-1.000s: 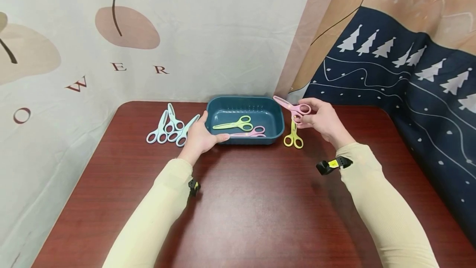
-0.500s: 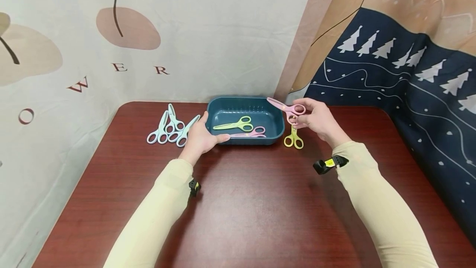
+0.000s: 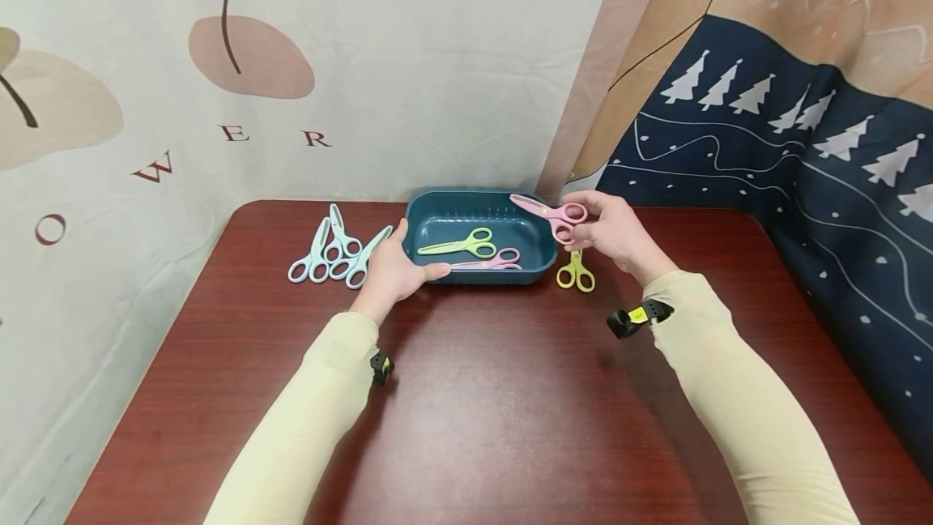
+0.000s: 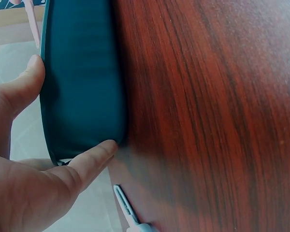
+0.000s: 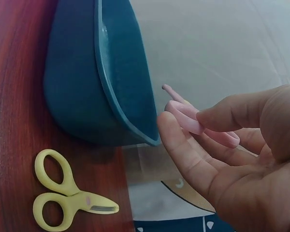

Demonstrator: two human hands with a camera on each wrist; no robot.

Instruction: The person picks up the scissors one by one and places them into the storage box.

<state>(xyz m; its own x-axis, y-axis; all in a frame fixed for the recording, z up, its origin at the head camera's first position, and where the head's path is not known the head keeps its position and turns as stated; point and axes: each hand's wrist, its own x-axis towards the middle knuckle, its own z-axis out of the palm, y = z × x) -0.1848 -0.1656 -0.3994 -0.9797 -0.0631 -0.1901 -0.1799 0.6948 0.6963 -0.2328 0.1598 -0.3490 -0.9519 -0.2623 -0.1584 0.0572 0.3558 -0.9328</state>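
Thumb and fingers of my left hand (image 3: 389,272) hold the left front corner of a dark teal plastic bin (image 3: 481,276). My right hand (image 3: 615,235) pinches pink scissors (image 3: 550,215) by the handle loops, their blades pointing left over the bin's right end. Inside the bin lie green scissors (image 3: 466,245) and another pair of pink scissors (image 3: 490,263). Yellow-green scissors (image 5: 79,200) rest on the table below my right hand, right of the bin. In the head view their blades are partly hidden by that hand.
Several light blue scissors lie clustered left of the bin, one pair (image 3: 317,253) furthest left and another (image 3: 357,262) close to my left hand. The brown table (image 3: 466,395) ends just behind the bin, where a printed cloth (image 3: 437,104) hangs.
My right hand has moved left with the pink scissors, from beside the bin to over its right end. The left hand and bin have stayed in place.
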